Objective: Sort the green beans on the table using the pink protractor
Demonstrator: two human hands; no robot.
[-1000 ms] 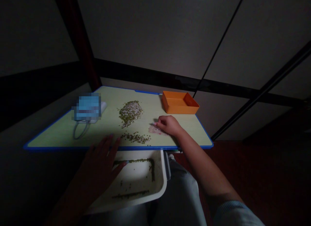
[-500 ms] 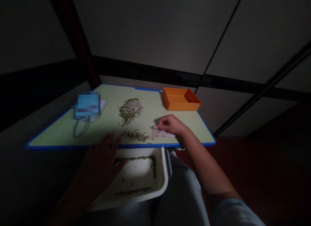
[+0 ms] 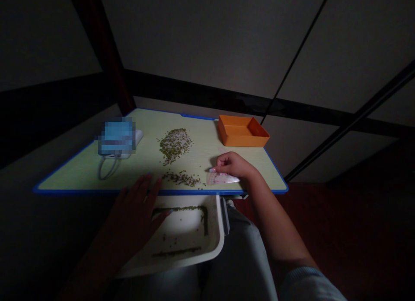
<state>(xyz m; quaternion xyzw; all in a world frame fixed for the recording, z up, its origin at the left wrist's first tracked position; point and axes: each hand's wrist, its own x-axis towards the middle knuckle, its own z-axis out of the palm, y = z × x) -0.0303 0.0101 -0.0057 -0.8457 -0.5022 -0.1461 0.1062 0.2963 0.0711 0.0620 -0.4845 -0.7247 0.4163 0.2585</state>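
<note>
Nearest, at the bottom centre of the frame, are pale trousers [image 3: 240,253], with a white tub [image 3: 186,226] just above them, its far side tucked under the front edge of the desk [image 3: 204,139]; the lap probably supports it. Green beans [image 3: 186,207] line the corners of its floor, perhaps because it tilts or was shaken.

Left of centre, in shadow, the left hand [image 3: 134,212] is spread and grasps nothing: its fingertips lie at the desk's edge and the thumb reaches over the tub, perhaps to steady it, though contact is hard to tell.

Right of centre, the right hand [image 3: 235,165] has its fingers curled, thumb and forefinger seemingly pinching the upper edge of a clear plastic piece [image 3: 222,179]. This lies low against the desk, near its front edge, with its curved side facing left; held so, it could act as a scraper. Just beyond that side is a thin scatter of beans [image 3: 181,179], and farther up a denser pile [image 3: 175,143].

An orange box [image 3: 244,141] stands at the desk's far right corner, apparently out of the hands' way. Far left sits a blurred blue object [image 3: 116,137] with a looped cable [image 3: 106,169]. Dark panels [image 3: 201,46] fill the top.
</note>
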